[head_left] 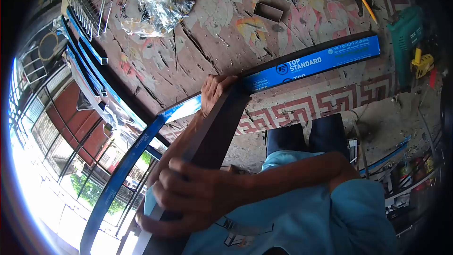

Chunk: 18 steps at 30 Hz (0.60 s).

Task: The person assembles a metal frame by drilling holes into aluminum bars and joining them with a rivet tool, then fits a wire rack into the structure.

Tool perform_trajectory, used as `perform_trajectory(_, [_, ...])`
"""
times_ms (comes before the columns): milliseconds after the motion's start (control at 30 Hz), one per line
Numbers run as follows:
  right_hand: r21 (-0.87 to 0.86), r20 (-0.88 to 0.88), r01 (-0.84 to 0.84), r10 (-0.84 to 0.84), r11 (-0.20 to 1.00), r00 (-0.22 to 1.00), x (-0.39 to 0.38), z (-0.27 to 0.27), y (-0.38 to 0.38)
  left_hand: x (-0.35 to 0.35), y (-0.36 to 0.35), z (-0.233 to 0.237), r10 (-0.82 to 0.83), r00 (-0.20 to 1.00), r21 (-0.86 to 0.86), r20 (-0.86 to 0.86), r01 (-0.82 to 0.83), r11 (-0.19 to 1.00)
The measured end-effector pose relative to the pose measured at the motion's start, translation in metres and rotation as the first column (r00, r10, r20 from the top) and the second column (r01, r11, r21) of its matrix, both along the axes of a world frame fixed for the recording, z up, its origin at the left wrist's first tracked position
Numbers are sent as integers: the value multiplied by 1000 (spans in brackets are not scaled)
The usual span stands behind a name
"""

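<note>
A long dark metal profile (214, 137) runs from the lower left up to a blue-filmed profile (306, 66) marked "TOP STANDARD", and their ends meet at an angle. My left hand (214, 92) is closed round the dark profile's far end, beside this junction. Nearer my body, my right hand (188, 198) wraps its fingers over the same profile. The blue profile lies across the patterned table (203, 33). From behind my left wrist, a shiny blue-filmed strip (181, 109) extends to the left.
A clear plastic bag (163, 9) and a short rectangular tube piece (268, 12) lie on the table. Several long blue-filmed profiles (111, 97) line its left side, near a wire rack (92, 2). A green power tool (406, 38) with a yellow part stands at the right edge.
</note>
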State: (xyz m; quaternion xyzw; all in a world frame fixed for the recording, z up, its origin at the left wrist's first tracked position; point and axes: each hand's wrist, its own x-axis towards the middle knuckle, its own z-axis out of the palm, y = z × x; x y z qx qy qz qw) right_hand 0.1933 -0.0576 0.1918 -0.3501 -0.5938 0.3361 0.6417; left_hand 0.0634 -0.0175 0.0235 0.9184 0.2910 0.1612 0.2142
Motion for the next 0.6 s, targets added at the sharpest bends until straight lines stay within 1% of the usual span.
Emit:
perform_trajectory(33, [-50,69,1,3,999,998,4,-12,0,2,2,2,1,1000,-1,-3,-1,1000])
perform_trajectory(67, [-116,150,-56,73,992,986,25,-25,0,-5,0,-1,64,998,-64,0,-64,996])
perform_trajectory(100, [-213,274,-94,152,973,950,62,-38,-5,-9,-5,-9,125,991,-154,48,-116,981])
perform_trajectory(133, [-335,376,61,74,940,924,99,-53,-15,-4,0,-9,80,996,-80,47,-76,994])
perform_trajectory(167, [-413,482,231,-3,881,876,139,-71,-31,-13,-7,-27,64,997,-63,-47,-67,996])
perform_trajectory(200, [-310,676,518,-199,797,710,181,-91,-43,-16,-8,-33,63,996,-52,-69,-67,996])
perform_trajectory(233, [-200,762,716,-353,669,543,223,-105,-54,-12,-8,-29,54,994,-34,-94,-58,998])
perform_trajectory(267, [-38,831,860,-463,508,310,265,-120,-60,-11,-9,-24,43,991,-26,-126,-47,999])
perform_trajectory(300, [25,865,926,-472,376,168,299,-130,-64,-9,-10,-20,34,990,-13,-138,-36,999])
perform_trajectory(333, [147,916,935,-400,324,-5,327,-138,-69,0,-6,-12,-3,994,38,-111,8,999])
perform_trajectory(367, [222,914,916,-398,334,-76,343,-149,-71,2,-2,-5,-44,995,89,-88,52,995])
perform_trajectory(400, [133,946,928,-325,347,-14,342,-145,-63,-1,-3,-10,-26,998,46,-53,29,999])
perform_trajectory(433, [139,943,925,-332,352,-15,351,-148,-58,-2,-2,-12,-19,999,53,-49,22,998])
perform_trajectory(500, [240,953,890,-270,387,-139,368,-157,-60,-7,-6,-13,-47,994,9,-96,48,999])
perform_trajectory(533, [198,954,885,-290,421,-76,373,-160,-60,-8,-4,-14,-38,997,16,-67,40,999])
perform_trajectory(567, [110,965,866,-263,487,25,379,-161,-64,-12,0,-13,-27,997,30,-77,29,999])
perform_trajectory(600, [42,926,858,-341,511,159,377,-169,-63,-12,1,-11,-41,996,38,-73,44,998])
